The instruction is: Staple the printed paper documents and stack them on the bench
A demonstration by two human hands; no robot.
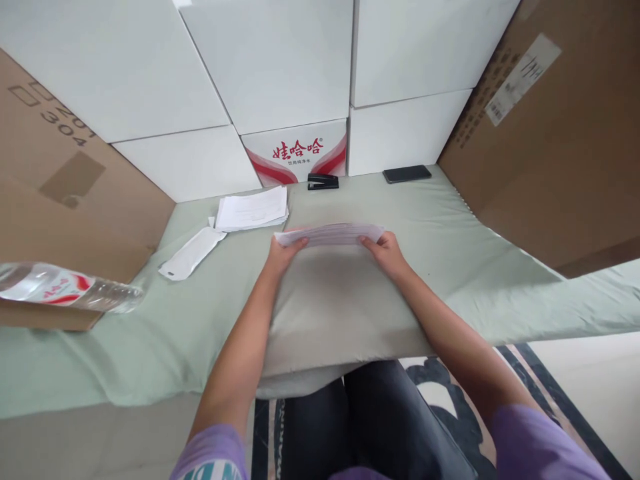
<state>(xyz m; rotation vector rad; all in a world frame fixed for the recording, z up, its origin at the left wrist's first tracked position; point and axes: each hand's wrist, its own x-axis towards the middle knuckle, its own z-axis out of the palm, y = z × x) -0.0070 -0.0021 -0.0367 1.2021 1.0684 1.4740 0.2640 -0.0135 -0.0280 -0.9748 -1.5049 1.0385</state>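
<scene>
Both hands hold a stack of paper sheets (330,235) by its two short ends, above the green cloth. My left hand (286,252) grips the left end with its thumb on the near face. At the right end, my right hand (386,252) is closed the same way. The sheets are tilted and seen nearly edge-on, with faint lines of print. Fingers behind the paper are hidden. Beyond the sheets lies a black stapler (323,181). To the left is another pile of printed papers (253,209).
A white flat packet (193,253) lies left on the green cloth (480,280). A water bottle (70,288) rests at far left by a brown carton (75,167). A phone (407,174) lies at the back right. White boxes (270,60) and another brown carton (560,147) wall the surface.
</scene>
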